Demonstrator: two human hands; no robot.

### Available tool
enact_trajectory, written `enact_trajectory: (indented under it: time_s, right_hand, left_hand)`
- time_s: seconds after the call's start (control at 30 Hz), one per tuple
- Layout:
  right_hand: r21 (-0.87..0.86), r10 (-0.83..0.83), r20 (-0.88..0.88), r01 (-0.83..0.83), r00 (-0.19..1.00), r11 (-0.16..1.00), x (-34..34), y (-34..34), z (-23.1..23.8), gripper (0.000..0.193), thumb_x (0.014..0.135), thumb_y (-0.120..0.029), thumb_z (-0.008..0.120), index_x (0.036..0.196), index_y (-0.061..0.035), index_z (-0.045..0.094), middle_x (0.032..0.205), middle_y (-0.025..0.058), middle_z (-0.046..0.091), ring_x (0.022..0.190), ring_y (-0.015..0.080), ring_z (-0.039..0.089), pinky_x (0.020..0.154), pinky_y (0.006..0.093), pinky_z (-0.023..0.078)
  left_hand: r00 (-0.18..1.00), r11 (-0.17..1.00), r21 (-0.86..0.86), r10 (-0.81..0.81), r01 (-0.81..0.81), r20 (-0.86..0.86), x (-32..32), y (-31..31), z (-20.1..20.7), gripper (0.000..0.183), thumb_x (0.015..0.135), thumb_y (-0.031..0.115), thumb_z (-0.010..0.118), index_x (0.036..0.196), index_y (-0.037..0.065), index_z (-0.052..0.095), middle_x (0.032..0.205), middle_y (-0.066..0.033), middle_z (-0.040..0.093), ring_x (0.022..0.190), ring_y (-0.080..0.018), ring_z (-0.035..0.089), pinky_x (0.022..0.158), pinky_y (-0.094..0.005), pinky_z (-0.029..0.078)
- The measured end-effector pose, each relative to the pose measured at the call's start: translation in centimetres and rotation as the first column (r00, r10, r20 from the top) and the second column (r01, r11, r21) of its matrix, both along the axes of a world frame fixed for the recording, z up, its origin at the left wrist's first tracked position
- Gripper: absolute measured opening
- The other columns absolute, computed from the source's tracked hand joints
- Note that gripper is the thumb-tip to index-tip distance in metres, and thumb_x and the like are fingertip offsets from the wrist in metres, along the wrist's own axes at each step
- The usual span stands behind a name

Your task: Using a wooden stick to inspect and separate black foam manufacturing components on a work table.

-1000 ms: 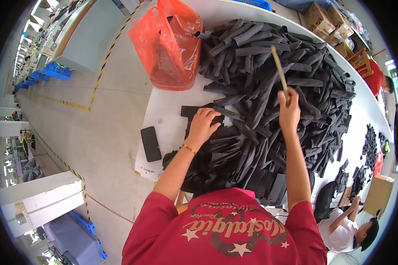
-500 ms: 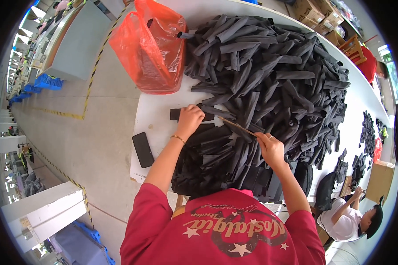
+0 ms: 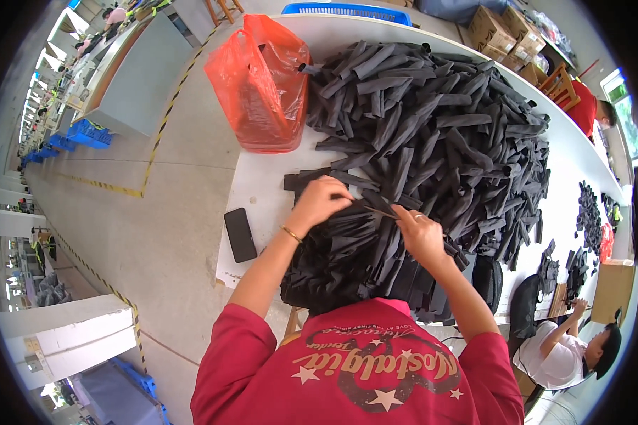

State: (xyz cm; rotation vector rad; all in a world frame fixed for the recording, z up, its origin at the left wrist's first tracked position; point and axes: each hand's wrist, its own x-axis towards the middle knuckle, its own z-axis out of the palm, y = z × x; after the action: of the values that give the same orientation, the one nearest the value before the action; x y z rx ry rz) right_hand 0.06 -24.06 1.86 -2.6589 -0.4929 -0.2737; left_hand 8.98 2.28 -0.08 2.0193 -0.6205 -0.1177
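My left hand (image 3: 325,200) is closed in a pinch on the edge of a black fabric piece, above a thick layer of black fabric pieces (image 3: 333,258) near my body. In my right hand (image 3: 422,235) is a thin stick (image 3: 381,212), gripped with fingers wrapped round it. Its tip points left and meets the dark cloth by my left fingertips; how far it goes into the cloth I cannot tell. A flat black strip (image 3: 291,182) lies just beyond my left hand. Ahead spreads a big heap of narrow black fabric tubes (image 3: 432,113).
On the white table (image 3: 252,188), a black phone (image 3: 240,235) lies left of my forearm. A red plastic bag (image 3: 262,106) stands at the far left. Beyond the table edge is a blue basket (image 3: 347,10). A person in white (image 3: 556,354) sits at the right.
My hands have come closer together: the left moved right, the right slightly left. The stick's tip has reached the cloth at my left fingers. The whole view has shifted slightly.
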Motion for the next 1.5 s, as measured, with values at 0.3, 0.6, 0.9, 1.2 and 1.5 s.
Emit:
enact_trajectory:
  time_s: [0.3,0.6,0.9,1.2,1.5]
  right_hand:
    - [0.708,0.252,-0.566,0.307,0.785,0.636,-4.1,5.6,-1.6,0.023,0.091,-0.001,0.053,0.112,0.0,0.062,0.07,0.0001,0.056,0.066,0.0071,0.052,0.061,0.0228,0.042]
    - [0.6,-0.085,-0.441,0.364,0.893,0.713,-7.4,10.0,-1.8,0.015,0.092,-0.003,0.052,0.105,0.0026,0.059,0.073,0.0169,0.06,0.065,0.0265,0.06,0.061,0.035,0.047]
    - [0.468,-0.107,-0.496,0.369,0.861,0.803,-10.9,8.1,-2.4,0.013,0.094,-0.01,0.056,0.096,0.0019,0.06,0.067,0.022,0.058,0.058,0.0365,0.059,0.055,0.0407,0.045]
    - [0.439,0.037,-0.553,0.253,0.832,0.862,-14.9,1.8,2.1,0.01,0.091,-0.007,0.059,0.09,0.0024,0.057,0.07,0.0243,0.058,0.066,0.0416,0.06,0.056,0.0424,0.046]
    - [0.397,-0.057,-0.541,0.314,0.839,0.862,-12.5,2.4,3.4,0.011,0.092,-0.007,0.058,0.088,0.0024,0.055,0.072,0.0252,0.059,0.068,0.0444,0.059,0.055,0.0438,0.045]
  left_hand:
    - [0.842,0.423,-0.73,0.224,-0.537,-0.49,-6.8,0.9,1.3,0.069,0.082,0.026,0.076,0.135,0.003,0.039,0.126,-0.0167,0.052,0.116,-0.0258,0.053,0.098,-0.0405,0.048]
    - [0.576,-0.002,-0.581,-0.132,-0.814,-0.807,-10.1,-6.2,-0.2,0.023,0.092,0.027,0.066,0.097,0.005,0.063,0.075,-0.0056,0.063,0.068,-0.0208,0.065,0.069,-0.0373,0.057]
    - [0.47,0.052,-0.472,-0.046,-0.88,-0.881,-9.2,-6.7,0.7,0.022,0.09,0.026,0.069,0.086,0.006,0.059,0.069,-0.0035,0.06,0.052,-0.0143,0.055,0.05,-0.0291,0.048]
    - [0.316,0.105,-0.335,-0.166,-0.936,-0.934,-9.5,-7.2,-1.8,0.034,0.087,0.031,0.072,0.071,0.007,0.054,0.054,0.0008,0.049,0.036,-0.0076,0.035,0.037,-0.0224,0.024]
    - [0.401,0.104,-0.433,-0.231,-0.896,-0.886,-10.2,-8.2,2.2,0.056,0.092,0.058,0.053,0.099,0.003,0.06,0.076,-0.01,0.064,0.068,-0.0265,0.063,0.063,-0.0409,0.053]
